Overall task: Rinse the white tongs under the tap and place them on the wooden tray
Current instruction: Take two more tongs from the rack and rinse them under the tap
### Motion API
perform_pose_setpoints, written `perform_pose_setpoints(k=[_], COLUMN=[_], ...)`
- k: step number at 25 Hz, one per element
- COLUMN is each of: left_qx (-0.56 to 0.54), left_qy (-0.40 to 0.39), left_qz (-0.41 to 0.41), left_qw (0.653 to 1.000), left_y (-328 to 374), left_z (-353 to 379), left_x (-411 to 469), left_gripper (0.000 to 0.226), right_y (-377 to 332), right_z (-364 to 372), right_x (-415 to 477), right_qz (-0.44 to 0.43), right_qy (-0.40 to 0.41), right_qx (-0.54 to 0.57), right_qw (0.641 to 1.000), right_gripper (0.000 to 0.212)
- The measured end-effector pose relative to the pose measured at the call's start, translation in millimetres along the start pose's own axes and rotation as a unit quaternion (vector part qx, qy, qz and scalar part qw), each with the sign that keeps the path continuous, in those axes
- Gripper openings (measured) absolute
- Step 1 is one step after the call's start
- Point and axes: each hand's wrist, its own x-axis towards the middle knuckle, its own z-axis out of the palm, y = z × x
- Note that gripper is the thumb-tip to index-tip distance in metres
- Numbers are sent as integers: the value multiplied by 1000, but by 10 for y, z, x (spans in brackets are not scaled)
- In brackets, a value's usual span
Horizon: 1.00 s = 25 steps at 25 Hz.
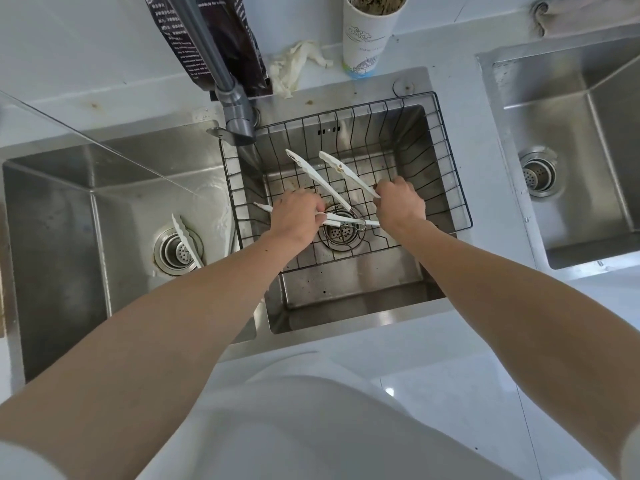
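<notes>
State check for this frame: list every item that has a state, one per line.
Upper white plastic tongs: spread open, soiled, gripped by right hand.
Lower white tongs: closed, held by left hand.
Third white tongs: lying in left sink.
Grey tap: no water visible.

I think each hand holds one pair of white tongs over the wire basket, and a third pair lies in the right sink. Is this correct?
Not quite. The head view shows the third pair of tongs in the left sink, near its drain. The rest holds: left hand and right hand each hold tongs over the wire basket.
</notes>
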Motion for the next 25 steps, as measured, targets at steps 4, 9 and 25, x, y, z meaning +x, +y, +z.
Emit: perform_pose_setpoints(k=[4,9,25], left_qx=[-6,-6,-50], left_qy=[-5,-8,-29], left_qz=[5,21,-7], left_qw=[1000,1000,998], left_y=[-11,-10,20], left_z=[20,45,141], left_x=[6,-12,-102], left_gripper=[20,34,28], right_y=[23,78,430], right_z=[-8,-99,-604], right_x=[-29,-70,-338], right_qz=[-17,-24,106], right_qy=[40,82,206], right_qx=[-1,31,145], right_qw=[999,996,962], right_gripper=[11,10,26])
